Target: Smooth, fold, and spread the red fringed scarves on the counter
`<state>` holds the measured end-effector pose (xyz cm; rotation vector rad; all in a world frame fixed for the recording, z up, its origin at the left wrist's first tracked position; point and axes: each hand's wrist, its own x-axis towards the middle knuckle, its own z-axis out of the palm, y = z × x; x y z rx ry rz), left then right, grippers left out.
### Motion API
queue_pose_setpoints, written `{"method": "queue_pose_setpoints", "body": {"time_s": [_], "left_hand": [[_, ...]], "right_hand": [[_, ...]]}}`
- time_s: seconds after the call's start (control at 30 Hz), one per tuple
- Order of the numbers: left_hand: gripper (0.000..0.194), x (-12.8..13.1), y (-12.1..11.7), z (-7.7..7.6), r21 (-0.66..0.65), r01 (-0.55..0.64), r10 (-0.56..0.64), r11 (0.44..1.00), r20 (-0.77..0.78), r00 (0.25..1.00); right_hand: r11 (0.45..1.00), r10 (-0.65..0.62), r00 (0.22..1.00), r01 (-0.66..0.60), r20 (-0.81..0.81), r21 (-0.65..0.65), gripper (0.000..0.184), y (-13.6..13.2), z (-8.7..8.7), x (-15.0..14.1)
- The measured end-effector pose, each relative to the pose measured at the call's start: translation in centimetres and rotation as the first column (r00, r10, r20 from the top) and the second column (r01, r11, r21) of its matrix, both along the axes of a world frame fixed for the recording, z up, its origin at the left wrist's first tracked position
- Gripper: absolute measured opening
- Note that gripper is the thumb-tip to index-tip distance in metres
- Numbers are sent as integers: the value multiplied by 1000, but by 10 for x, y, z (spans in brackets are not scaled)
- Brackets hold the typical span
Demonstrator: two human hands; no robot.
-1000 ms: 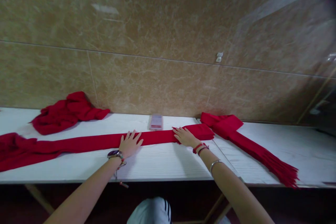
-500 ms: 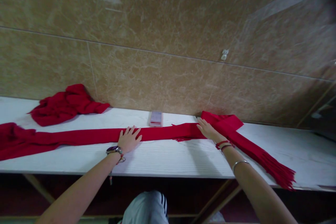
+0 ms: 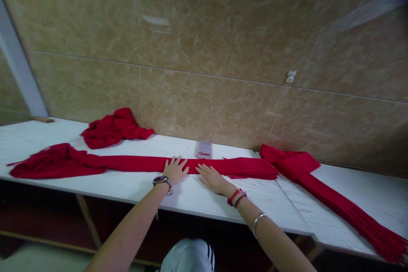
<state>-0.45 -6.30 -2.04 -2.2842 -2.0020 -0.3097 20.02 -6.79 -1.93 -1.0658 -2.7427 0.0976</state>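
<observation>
A long red scarf (image 3: pixel 134 163) lies along the white tabletop, flat and narrow in the middle and right, bunched up at its left end. My left hand (image 3: pixel 175 171) rests on its middle, palm down with fingers spread. Just to the right, my right hand (image 3: pixel 214 178) touches the same scarf with its fingers stretched out flat. Neither hand grips the cloth. Strands of fringe show near the scarf's right end. A second red scarf (image 3: pixel 331 197), folded over at the wall, runs diagonally to the front right edge, where its fringe hangs.
A crumpled red cloth (image 3: pixel 111 129) lies against the tiled wall (image 3: pixel 207 102) at the back left. Behind the hands sits a small clear case (image 3: pixel 204 149) with a printed label. Open shelving is under the white tabletop (image 3: pixel 255 202). My knee (image 3: pixel 188 257) shows below the front edge.
My right hand has moved left along the scarf, from its right end to near my left hand. The view has shifted left, showing more of the bunched end.
</observation>
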Motion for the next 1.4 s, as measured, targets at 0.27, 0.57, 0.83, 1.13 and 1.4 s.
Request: {"method": "queue_pose_setpoints", "body": {"time_s": [0.27, 0.57, 0.83, 1.13, 1.4], "left_hand": [[50, -1, -3, 4, -48, 17, -16, 999, 11, 1000], [51, -50, 8, 20, -201, 86, -94, 976, -29, 995], [47, -56, 1, 1, 1, 94, -94, 996, -60, 994], [42, -56, -1, 0, 87, 104, -103, 991, -20, 994], [45, -49, -11, 17, 128, 357, -365, 925, 46, 930]], "right_hand": [[999, -39, 996, 39, -84, -5, 46, 3, -1, 3], [993, -84, 996, 85, -17, 77, 43, -1, 3, -3], [979, -20, 975, -25, 221, 200, 31, 9, 38, -37], [956, 92, 981, -135, 170, 260, 42, 12, 27, -53], [965, 63, 991, -91, 118, 247, 38, 19, 25, -52]]}}
